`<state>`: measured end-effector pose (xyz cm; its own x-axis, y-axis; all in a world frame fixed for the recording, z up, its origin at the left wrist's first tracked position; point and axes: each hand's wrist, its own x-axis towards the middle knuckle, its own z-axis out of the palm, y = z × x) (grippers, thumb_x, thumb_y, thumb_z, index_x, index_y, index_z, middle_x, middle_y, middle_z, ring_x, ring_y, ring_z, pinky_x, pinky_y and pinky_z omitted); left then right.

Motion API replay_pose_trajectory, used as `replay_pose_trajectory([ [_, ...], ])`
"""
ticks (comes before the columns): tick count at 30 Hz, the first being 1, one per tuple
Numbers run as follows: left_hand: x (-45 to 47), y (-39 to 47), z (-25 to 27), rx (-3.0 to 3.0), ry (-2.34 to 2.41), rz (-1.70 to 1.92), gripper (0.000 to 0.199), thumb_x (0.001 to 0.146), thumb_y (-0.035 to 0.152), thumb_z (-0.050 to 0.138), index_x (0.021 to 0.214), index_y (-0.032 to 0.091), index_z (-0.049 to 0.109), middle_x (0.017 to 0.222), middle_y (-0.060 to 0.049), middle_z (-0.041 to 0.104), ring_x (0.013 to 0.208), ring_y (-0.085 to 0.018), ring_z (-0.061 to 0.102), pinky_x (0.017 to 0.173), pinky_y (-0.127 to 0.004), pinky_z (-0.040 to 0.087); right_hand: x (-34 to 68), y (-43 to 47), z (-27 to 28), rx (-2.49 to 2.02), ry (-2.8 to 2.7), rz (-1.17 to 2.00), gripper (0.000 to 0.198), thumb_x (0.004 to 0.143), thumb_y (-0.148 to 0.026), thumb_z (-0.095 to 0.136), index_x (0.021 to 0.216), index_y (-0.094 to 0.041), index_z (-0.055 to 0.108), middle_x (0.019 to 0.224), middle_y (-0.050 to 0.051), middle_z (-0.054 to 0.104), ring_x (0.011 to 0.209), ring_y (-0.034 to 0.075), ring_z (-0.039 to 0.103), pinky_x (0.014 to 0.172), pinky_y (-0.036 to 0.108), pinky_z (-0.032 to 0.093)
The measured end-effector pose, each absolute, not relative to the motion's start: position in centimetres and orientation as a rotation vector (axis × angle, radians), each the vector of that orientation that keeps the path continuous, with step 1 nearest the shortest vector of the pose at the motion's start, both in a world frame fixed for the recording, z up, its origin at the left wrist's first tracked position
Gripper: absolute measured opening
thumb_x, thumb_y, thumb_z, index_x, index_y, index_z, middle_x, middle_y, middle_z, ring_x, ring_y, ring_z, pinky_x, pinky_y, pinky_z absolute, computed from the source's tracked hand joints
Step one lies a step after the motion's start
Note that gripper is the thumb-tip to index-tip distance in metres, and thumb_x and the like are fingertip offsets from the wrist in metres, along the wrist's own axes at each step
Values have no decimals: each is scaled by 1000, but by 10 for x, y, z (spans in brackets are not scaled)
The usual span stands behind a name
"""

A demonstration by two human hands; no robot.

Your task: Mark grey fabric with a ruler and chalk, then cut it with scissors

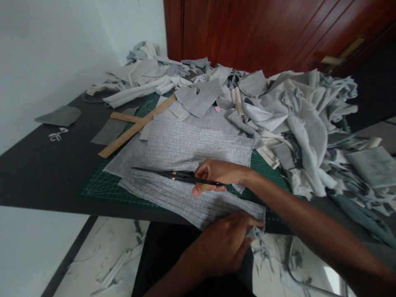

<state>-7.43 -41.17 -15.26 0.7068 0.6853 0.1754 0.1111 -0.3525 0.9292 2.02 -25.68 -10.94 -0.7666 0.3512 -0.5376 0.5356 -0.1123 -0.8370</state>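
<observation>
My right hand [216, 173] is closed around the handles of black scissors [179, 176], whose blades point left along the gap between two parts of ribbed grey fabric. The upper part [185, 142] lies flat beyond the blades. Nearer to me, the lower part [182, 198] reaches over the table's front edge. My left hand [227, 239] grips this lower part at its right end, and frayed grey scraps [260, 239] hang beside the fingers. Whether the two parts are still joined under my right hand is hidden.
A green cutting mat [102, 183] lies beneath the fabric on the dark table [31, 165]. A wooden T-shaped ruler [139, 123] rests at left. Heaps of grey fabric scraps [297, 107] cover the back and right. More offcuts [117, 264] lie on the floor.
</observation>
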Motion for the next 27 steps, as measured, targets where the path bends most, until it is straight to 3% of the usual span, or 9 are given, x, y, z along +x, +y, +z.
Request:
replay_pose_trajectory([
  [8,-74,-412,-153,1908,636,693,33,106,18,46,136,14,56,137,-12,68,133,-21,61,116,-35,48,29,-265,-114,1190,2130,-2318,57,78,-62,83,62,-20,47,45,-11,42,36,3,35,37,17,27],
  [13,-68,-414,-154,2007,645,672,30,106,23,50,135,16,56,135,-9,70,132,-21,62,115,-36,51,63,-246,-118,1737,2421,-2169,59,79,-73,76,62,-19,57,43,-6,47,34,4,36,36,19,25],
  [15,-67,-417,-152,2117,663,671,26,105,22,52,130,17,58,140,-8,67,140,-20,55,122,-38,45,84,-231,-123,2025,2541,-2053,62,82,-77,70,64,-18,61,41,-5,46,34,6,36,35,21,26],
  [17,-72,-421,-148,2264,736,680,23,106,23,52,128,18,59,152,-6,60,151,-21,43,132,-44,30,105,-216,-130,2343,2617,-1934,60,81,-75,72,63,-19,60,41,-4,47,34,6,36,34,21,26],
  [20,-93,-425,-143,2430,998,643,31,107,27,54,137,21,57,164,-3,47,160,-23,28,136,-53,16,131,-202,-138,2632,2586,-2053,57,82,-71,73,63,-22,54,49,-3,53,35,7,39,33,22,30],
  [24,-135,-424,-147,2576,1332,540,51,103,19,56,153,20,48,172,-8,33,161,-30,22,132,-62,21,146,-201,-137,2635,2655,-2076,56,81,-68,77,62,-22,52,52,-3,54,35,7,39,33,23,29],
  [27,-159,-418,-153,2721,1222,477,53,101,12,53,153,26,52,169,-6,39,158,-29,30,128,-58,33,146,-207,-129,2452,2756,-1922,57,80,-68,78,61,-22,53,46,-4,49,34,6,36,34,23,24],
])
